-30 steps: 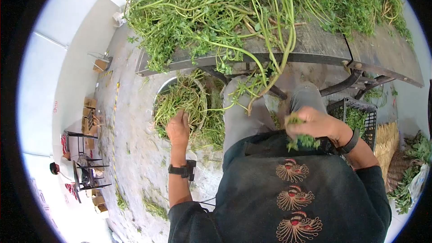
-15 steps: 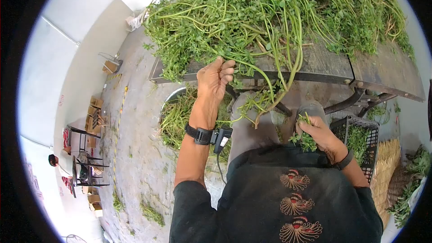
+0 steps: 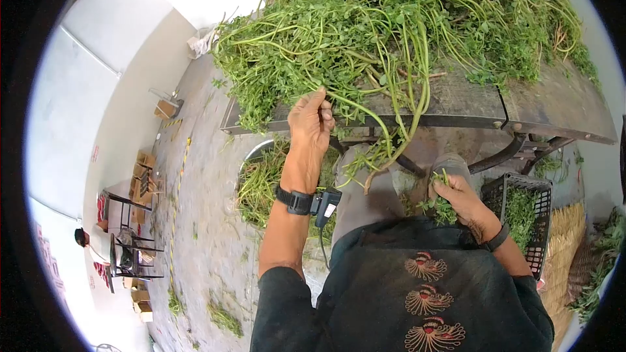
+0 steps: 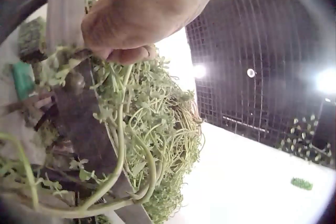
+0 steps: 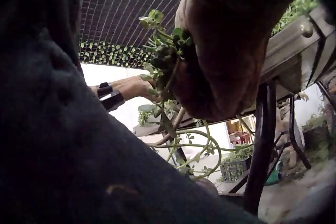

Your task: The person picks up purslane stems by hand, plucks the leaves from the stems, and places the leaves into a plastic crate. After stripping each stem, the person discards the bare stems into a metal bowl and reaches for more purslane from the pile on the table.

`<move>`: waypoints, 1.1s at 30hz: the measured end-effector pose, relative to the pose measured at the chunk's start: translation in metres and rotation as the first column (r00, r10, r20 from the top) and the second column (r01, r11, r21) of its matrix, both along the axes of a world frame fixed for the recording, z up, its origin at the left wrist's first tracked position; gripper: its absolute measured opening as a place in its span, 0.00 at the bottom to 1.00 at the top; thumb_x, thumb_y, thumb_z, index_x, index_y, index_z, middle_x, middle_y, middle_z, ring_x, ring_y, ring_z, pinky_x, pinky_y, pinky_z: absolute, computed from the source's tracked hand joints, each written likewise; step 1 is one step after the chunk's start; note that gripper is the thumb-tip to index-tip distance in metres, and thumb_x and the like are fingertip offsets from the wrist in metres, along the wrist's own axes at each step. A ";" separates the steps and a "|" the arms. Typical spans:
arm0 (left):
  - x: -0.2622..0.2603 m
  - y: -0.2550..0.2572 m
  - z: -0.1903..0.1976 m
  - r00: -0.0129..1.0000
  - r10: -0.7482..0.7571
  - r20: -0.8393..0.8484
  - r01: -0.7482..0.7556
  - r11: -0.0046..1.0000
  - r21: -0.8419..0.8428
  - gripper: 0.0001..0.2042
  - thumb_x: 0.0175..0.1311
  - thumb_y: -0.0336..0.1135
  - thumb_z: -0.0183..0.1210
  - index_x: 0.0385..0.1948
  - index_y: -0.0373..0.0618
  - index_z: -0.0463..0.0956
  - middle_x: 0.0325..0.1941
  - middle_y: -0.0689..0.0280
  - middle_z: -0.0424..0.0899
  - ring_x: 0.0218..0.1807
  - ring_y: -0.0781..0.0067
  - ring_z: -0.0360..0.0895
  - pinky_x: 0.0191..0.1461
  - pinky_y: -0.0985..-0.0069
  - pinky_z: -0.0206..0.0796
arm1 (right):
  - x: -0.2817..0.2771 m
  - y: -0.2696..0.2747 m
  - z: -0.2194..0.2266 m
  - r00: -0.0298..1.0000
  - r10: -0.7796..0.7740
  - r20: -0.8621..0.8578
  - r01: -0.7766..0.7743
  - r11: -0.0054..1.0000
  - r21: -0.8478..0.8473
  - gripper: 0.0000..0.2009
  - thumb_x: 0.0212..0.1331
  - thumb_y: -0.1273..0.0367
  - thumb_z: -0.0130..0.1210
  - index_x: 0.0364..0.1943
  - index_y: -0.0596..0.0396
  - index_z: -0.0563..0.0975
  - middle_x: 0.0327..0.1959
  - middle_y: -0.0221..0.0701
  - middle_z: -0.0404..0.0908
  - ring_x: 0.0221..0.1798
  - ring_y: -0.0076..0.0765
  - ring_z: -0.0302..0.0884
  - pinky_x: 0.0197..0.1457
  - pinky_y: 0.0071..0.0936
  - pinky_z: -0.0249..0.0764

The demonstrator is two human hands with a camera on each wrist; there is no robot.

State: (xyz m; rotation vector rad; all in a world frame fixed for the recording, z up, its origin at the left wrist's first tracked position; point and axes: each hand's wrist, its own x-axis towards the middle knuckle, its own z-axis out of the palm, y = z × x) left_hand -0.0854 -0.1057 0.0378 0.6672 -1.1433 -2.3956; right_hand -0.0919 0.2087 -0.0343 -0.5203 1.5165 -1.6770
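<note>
A large heap of purslane (image 3: 326,32) covers the table (image 3: 469,101), and some long stems hang over its front edge. My left hand (image 3: 308,127) is at that edge, thumb and curled fingers pinching a green purslane stem (image 3: 365,109). In the left wrist view this stem (image 4: 121,129) runs down from the fingertips to a thicker branch below. Over the lap, my right hand (image 3: 462,201) holds a small bunch of purslane tips (image 3: 441,212). Leaves of the bunch (image 5: 157,66) stick out past the curled fingers in the right wrist view.
Left of the knees stands a round tub (image 3: 248,154) holding purslane stems. A black plastic crate (image 3: 546,190) with greens is at the right, beside a straw mat (image 3: 562,234). Scraps lie on the floor (image 3: 208,221). Another person (image 3: 99,246) sits far left.
My left hand has moved from over the tub up to the table edge and now pinches a stem. My right hand keeps its bunch over the lap.
</note>
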 end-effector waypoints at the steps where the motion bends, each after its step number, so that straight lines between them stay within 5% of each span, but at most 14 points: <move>1: 0.002 0.006 0.008 0.997 0.071 -0.031 -0.075 0.986 -0.152 0.06 0.58 0.32 0.59 0.26 0.46 0.71 0.20 0.69 0.75 0.17 0.81 0.68 0.15 0.86 0.56 | 0.000 0.001 -0.001 1.000 -0.002 0.001 0.002 1.000 0.000 0.13 0.65 0.62 0.47 0.28 0.55 0.74 0.28 0.21 0.74 0.31 0.16 0.66 0.35 0.17 0.64; 3: 0.008 0.009 0.015 0.987 0.135 -0.089 -0.159 0.917 -0.366 0.06 0.58 0.30 0.59 0.26 0.43 0.70 0.26 0.65 0.79 0.24 0.79 0.76 0.15 0.86 0.61 | -0.001 0.001 -0.002 1.000 -0.006 0.006 0.006 1.000 -0.003 0.12 0.64 0.63 0.48 0.29 0.56 0.74 0.28 0.21 0.74 0.30 0.16 0.66 0.34 0.17 0.65; 7: 0.016 0.015 0.018 0.966 0.018 -0.258 -0.120 0.915 -0.385 0.06 0.61 0.28 0.55 0.31 0.39 0.67 0.37 0.54 0.80 0.39 0.66 0.81 0.22 0.82 0.73 | -0.001 -0.002 -0.005 0.997 -0.036 0.069 0.035 0.999 0.017 0.11 0.64 0.63 0.48 0.31 0.56 0.74 0.29 0.21 0.74 0.30 0.15 0.67 0.34 0.17 0.66; 12: 0.023 0.047 0.027 0.921 -0.143 -0.363 -0.011 0.920 -0.391 0.05 0.62 0.27 0.53 0.34 0.37 0.68 0.36 0.53 0.81 0.38 0.64 0.81 0.26 0.81 0.74 | 0.001 -0.005 0.004 0.994 -0.096 0.048 0.095 0.995 0.018 0.10 0.64 0.64 0.49 0.32 0.55 0.74 0.28 0.20 0.73 0.29 0.14 0.66 0.33 0.17 0.66; 15: 0.026 0.069 0.021 0.926 -0.274 -0.259 0.108 0.850 -0.515 0.09 0.62 0.26 0.53 0.43 0.34 0.71 0.35 0.55 0.82 0.35 0.71 0.80 0.35 0.79 0.74 | -0.004 -0.002 0.001 0.988 -0.150 0.021 0.151 0.985 -0.086 0.10 0.62 0.62 0.52 0.31 0.54 0.74 0.27 0.19 0.71 0.29 0.13 0.64 0.31 0.16 0.63; 20: 0.023 0.092 0.009 0.923 -0.361 -0.133 0.180 0.711 -0.679 0.08 0.62 0.29 0.54 0.37 0.34 0.76 0.32 0.59 0.82 0.32 0.76 0.78 0.34 0.80 0.71 | -0.022 0.000 0.020 0.961 -0.267 0.066 0.275 0.924 -0.264 0.12 0.59 0.60 0.55 0.26 0.52 0.73 0.22 0.19 0.68 0.24 0.13 0.62 0.28 0.16 0.61; 22: 0.023 0.096 0.007 0.936 -0.341 -0.086 0.160 0.630 -0.760 0.09 0.63 0.29 0.54 0.40 0.34 0.76 0.30 0.62 0.81 0.30 0.78 0.76 0.33 0.82 0.70 | -0.021 0.000 0.031 0.938 -0.346 0.010 0.328 0.881 -0.341 0.11 0.58 0.62 0.56 0.25 0.54 0.74 0.22 0.19 0.70 0.24 0.14 0.63 0.27 0.17 0.61; 24: 0.022 0.095 0.006 0.939 -0.341 -0.045 0.178 0.593 -0.785 0.09 0.63 0.29 0.54 0.40 0.34 0.75 0.30 0.63 0.81 0.29 0.80 0.76 0.32 0.83 0.69 | -0.011 0.009 0.063 0.842 -0.344 -0.415 0.338 0.937 -0.091 0.08 0.56 0.66 0.57 0.28 0.56 0.76 0.24 0.20 0.74 0.26 0.14 0.66 0.28 0.17 0.63; 26: 0.022 0.096 0.004 0.941 -0.338 -0.001 0.199 0.556 -0.807 0.09 0.63 0.29 0.54 0.41 0.33 0.75 0.30 0.64 0.81 0.29 0.81 0.75 0.32 0.84 0.68 | 0.001 0.001 0.091 0.749 -0.355 -0.559 0.333 0.932 -0.146 0.07 0.53 0.68 0.58 0.31 0.58 0.78 0.25 0.26 0.77 0.26 0.21 0.71 0.30 0.19 0.66; 28: 0.020 0.098 0.003 0.940 -0.342 -0.001 0.207 0.570 -0.795 0.09 0.63 0.28 0.54 0.41 0.34 0.75 0.29 0.65 0.81 0.27 0.83 0.73 0.31 0.86 0.66 | -0.001 -0.004 0.106 0.517 -0.299 -0.802 0.221 0.952 -0.213 0.09 0.51 0.68 0.59 0.33 0.59 0.78 0.26 0.33 0.79 0.26 0.31 0.76 0.32 0.23 0.69; 32: 0.021 0.099 0.005 0.932 -0.361 0.032 0.234 0.530 -0.815 0.09 0.63 0.28 0.53 0.40 0.34 0.75 0.29 0.66 0.80 0.27 0.83 0.73 0.30 0.86 0.65 | -0.027 -0.031 0.086 0.475 -0.382 -0.793 0.336 0.911 -0.238 0.10 0.51 0.68 0.59 0.35 0.58 0.78 0.29 0.40 0.79 0.30 0.42 0.78 0.33 0.27 0.71; 33: 0.021 0.099 0.005 0.928 -0.370 0.028 0.222 0.493 -0.841 0.09 0.63 0.29 0.53 0.40 0.34 0.75 0.29 0.66 0.80 0.27 0.84 0.72 0.30 0.87 0.65 | -0.031 -0.035 0.082 0.392 -0.364 -0.845 0.381 0.900 -0.212 0.10 0.49 0.68 0.59 0.35 0.58 0.78 0.30 0.39 0.79 0.31 0.43 0.78 0.34 0.30 0.72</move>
